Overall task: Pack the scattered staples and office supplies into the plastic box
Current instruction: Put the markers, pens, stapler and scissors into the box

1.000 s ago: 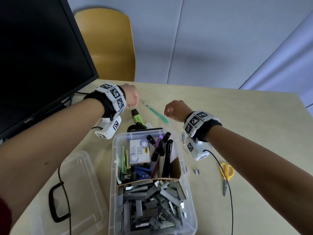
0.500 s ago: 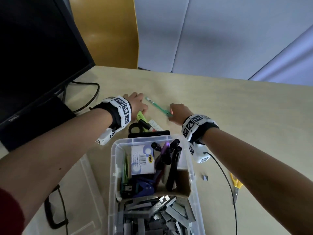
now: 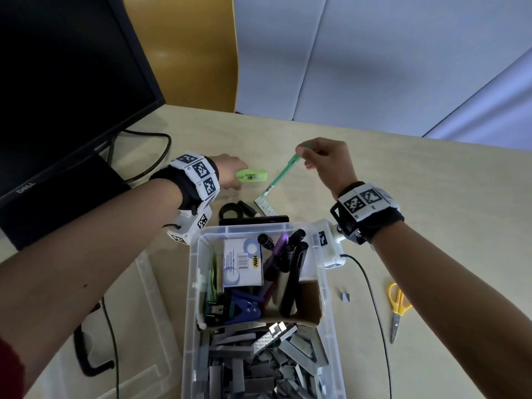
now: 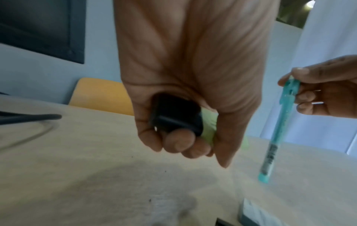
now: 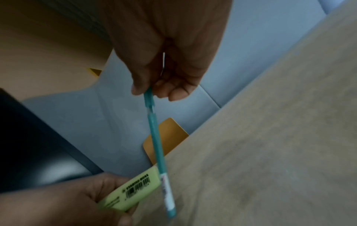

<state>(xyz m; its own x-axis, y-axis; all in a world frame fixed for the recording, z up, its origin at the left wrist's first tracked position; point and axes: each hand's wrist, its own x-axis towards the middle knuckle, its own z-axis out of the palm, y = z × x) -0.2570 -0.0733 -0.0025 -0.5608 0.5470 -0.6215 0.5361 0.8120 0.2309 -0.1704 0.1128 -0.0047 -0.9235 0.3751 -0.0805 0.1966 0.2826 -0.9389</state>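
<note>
My left hand (image 3: 230,174) grips a yellow-green highlighter (image 3: 252,176) with a black cap (image 4: 174,117), lifted off the table beyond the clear plastic box (image 3: 195,254). My right hand (image 3: 322,159) pinches the top end of a teal pen (image 3: 283,174), which hangs slanting down above the table; the pen (image 5: 156,137) crosses in front of the highlighter (image 5: 133,188) in the right wrist view. The box holds markers (image 3: 290,269), a staple packet (image 3: 243,262), a blue hole punch (image 3: 244,308) and several loose staple strips (image 3: 259,358).
Black scissors (image 3: 230,211), a black marker and a small white strip (image 3: 266,207) lie just behind the box. Yellow scissors (image 3: 398,306) and a small staple piece (image 3: 344,297) lie at right. The clear lid (image 3: 138,326) lies at left, near the monitor (image 3: 66,90) and its cable.
Both hands came down onto the table, took hold and lifted: the left one raised the highlighter, the right one raised the teal pen, which now hangs from its top end.
</note>
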